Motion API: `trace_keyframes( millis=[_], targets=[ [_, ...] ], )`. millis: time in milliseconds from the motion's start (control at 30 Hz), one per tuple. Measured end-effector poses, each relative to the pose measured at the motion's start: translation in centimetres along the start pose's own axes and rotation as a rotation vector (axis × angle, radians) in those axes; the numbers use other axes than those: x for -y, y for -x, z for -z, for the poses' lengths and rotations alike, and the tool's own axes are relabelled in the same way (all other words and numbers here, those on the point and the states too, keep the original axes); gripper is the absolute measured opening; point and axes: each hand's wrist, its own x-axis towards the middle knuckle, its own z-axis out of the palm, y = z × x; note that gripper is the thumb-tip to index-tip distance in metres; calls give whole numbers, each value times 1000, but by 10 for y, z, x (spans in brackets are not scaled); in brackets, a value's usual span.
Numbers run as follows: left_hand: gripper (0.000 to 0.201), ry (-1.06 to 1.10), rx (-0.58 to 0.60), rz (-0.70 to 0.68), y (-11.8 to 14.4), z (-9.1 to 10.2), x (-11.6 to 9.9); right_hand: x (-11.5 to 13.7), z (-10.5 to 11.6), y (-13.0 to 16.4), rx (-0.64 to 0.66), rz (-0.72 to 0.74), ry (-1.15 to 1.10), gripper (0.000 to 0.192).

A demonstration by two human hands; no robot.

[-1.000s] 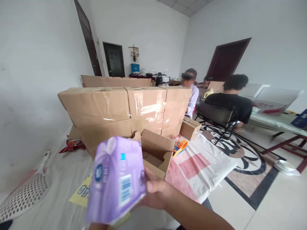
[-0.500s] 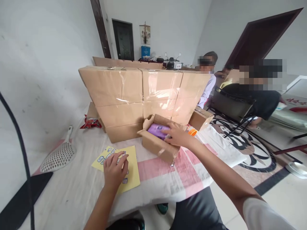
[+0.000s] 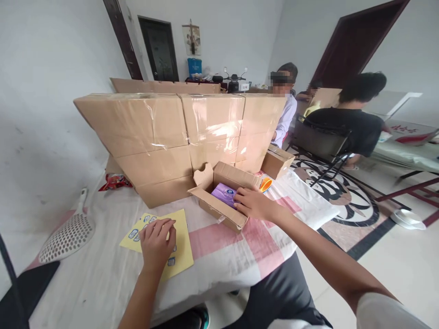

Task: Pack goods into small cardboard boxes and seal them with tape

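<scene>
My left hand (image 3: 157, 241) rests palm down on a sheet of yellow paper (image 3: 183, 249), its fingers loosely curved and slightly apart. Small blue-outlined drawings or stickers show on the paper around it; part of the sheet is under the hand. A small open cardboard box (image 3: 219, 211) stands in front of the large boxes, its flaps up. Inside it lies a purple packet (image 3: 223, 193), which looks like a tissue pack. Over the box's right end reaches my right hand (image 3: 254, 204), fingers extended, their tips at the packet. It does not appear to grip the packet.
Taped cardboard boxes (image 3: 157, 137) form a wall across the table. A white perforated skimmer (image 3: 68, 235) and a red packet (image 3: 115, 182) lie at left. An orange ring-shaped object (image 3: 265, 184) and another box (image 3: 277, 161) are at right. Other people sit beyond.
The purple packet sits lower and flatter in the small box. My right hand has shifted toward the box's right end. My left hand stays on the paper; the view has turned slightly right.
</scene>
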Motion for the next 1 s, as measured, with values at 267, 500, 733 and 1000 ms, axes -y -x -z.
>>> trace_keyframes(
  millis=[267,500,733,1000],
  targets=[
    [18,36,69,31,6,-4,5,-9,3,17,64,18,-46,44],
    [14,116,55,41,-15,-10,-3,-36,1,21,-144,266,-230,38],
    [61,764,275,415,-29,-36,-43,-49,-36,29,-563,369,-348,36],
    [44,633,190,423,-25,-24,-79,-46,-94,57,-738,-399,-975,62]
  ],
)
